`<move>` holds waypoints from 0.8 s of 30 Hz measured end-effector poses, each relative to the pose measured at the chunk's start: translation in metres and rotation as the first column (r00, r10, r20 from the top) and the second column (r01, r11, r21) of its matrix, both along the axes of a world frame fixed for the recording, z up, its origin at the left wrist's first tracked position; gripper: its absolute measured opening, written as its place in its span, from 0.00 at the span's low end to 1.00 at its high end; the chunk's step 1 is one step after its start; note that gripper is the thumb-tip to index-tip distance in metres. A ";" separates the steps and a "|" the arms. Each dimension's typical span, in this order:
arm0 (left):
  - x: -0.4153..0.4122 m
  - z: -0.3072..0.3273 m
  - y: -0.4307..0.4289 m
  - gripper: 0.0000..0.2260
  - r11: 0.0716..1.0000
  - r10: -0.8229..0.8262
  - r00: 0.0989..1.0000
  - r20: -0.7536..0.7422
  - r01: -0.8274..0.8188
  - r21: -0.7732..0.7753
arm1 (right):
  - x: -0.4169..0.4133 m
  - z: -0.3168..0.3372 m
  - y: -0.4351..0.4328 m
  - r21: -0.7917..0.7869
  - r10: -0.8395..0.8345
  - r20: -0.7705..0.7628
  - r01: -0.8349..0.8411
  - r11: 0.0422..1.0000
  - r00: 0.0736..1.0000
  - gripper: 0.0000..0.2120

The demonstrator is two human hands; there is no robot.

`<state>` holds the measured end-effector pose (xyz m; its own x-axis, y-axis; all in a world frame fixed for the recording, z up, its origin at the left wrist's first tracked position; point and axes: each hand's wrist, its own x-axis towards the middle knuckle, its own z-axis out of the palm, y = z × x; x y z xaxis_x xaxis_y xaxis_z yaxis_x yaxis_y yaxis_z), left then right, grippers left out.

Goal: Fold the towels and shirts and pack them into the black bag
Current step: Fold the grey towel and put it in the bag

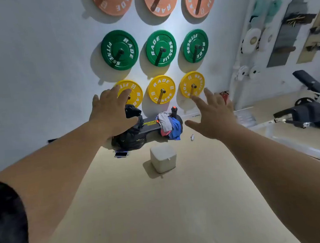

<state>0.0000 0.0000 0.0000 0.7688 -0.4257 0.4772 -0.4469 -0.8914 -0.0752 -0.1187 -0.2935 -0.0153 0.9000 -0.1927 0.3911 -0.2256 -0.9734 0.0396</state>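
— Listing first?
— Entry one, black bag (128, 138): floor, against table (152, 128) left end. Entry two, crumpled clothes heap (168, 123): table's right end.
— Hands?
— Both left hand (110, 108) and right hand (212, 115) raised, fingers spread, holding nothing.

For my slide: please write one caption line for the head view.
Open left hand and right hand reach toward black bag, and clothes heaped on a bench, under wall-hung weight plates.
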 end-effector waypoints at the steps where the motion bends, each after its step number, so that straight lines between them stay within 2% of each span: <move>1: 0.019 -0.008 -0.006 0.40 1.000 0.002 1.000 -0.015 -0.002 0.017 | 0.018 -0.008 -0.005 -0.005 -0.012 -0.038 0.012 1.000 0.999 0.42; 5: 0.114 -0.045 -0.034 0.38 0.998 0.002 0.999 -0.047 0.001 0.056 | 0.107 -0.040 -0.027 0.012 -0.034 -0.106 0.036 0.999 0.994 0.40; 8: 0.192 -0.062 -0.057 0.38 0.999 -0.025 0.991 -0.131 0.030 0.036 | 0.187 -0.054 -0.039 0.015 -0.034 -0.166 0.037 0.999 0.986 0.40; 14: 0.332 -0.086 -0.110 0.38 0.987 -0.075 0.967 -0.244 0.107 0.121 | 0.318 -0.073 -0.079 0.068 -0.016 -0.289 0.038 0.997 0.957 0.40; 24: 0.551 -0.149 -0.248 0.35 0.992 -0.070 0.921 -0.382 0.105 0.071 | 0.551 -0.142 -0.219 0.167 0.012 -0.373 0.055 0.984 0.928 0.37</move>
